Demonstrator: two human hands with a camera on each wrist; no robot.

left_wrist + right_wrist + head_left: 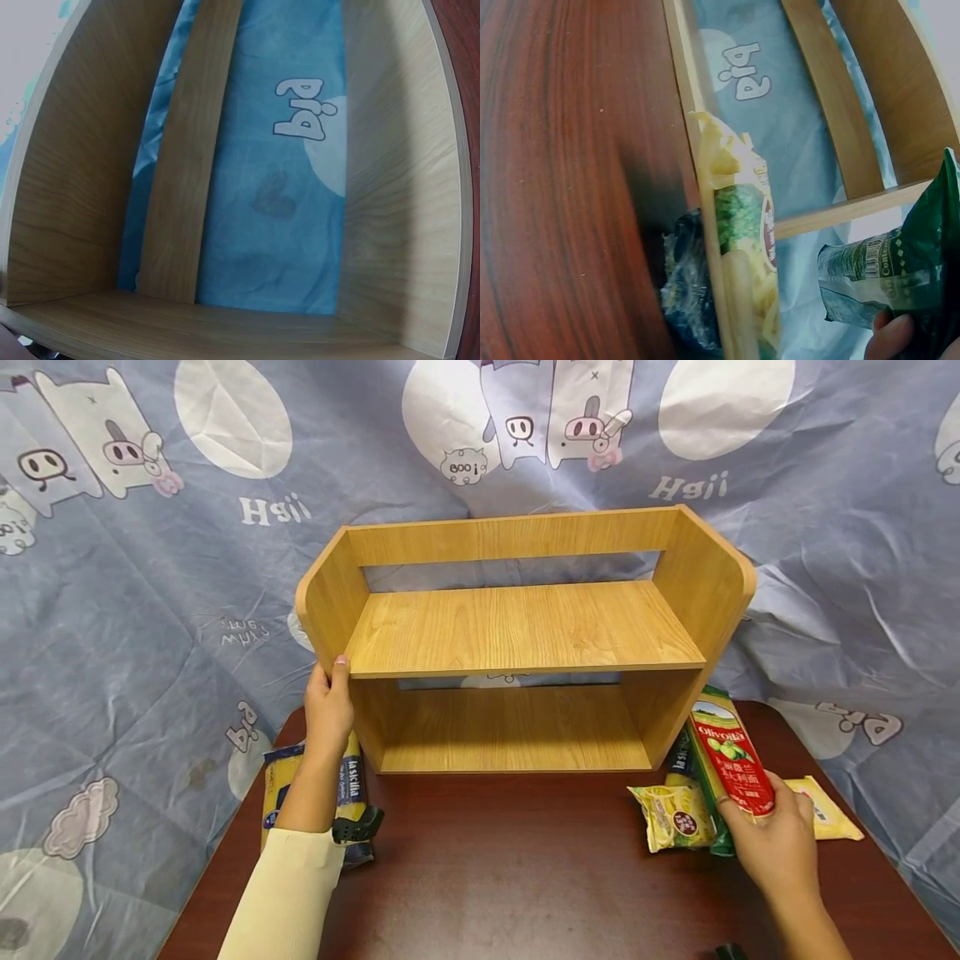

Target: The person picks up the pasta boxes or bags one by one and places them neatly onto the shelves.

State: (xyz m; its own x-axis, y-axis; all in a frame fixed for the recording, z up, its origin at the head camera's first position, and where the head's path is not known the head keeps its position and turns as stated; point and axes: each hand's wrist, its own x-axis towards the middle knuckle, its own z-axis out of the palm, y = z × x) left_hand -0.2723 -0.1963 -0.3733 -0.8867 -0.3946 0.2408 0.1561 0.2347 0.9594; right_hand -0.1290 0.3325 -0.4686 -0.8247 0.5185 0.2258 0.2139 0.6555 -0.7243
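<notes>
A two-tier wooden shelf stands at the back of the dark table. My left hand grips the front edge of its left side panel, near the middle board. In the left wrist view, the shelf's inner boards fill most of the picture. My right hand holds the near end of a red Olivoilà pasta packet, to the right of the shelf. In the right wrist view, a fingertip touches a green packet with a barcode. Most of that hand is out of the wrist view.
Beside the right hand lie a small yellow packet and another yellow packet. Blue-and-yellow la Sicilia packets lie on both sides, one partly behind the left forearm. Patterned blue cloth hangs behind the table.
</notes>
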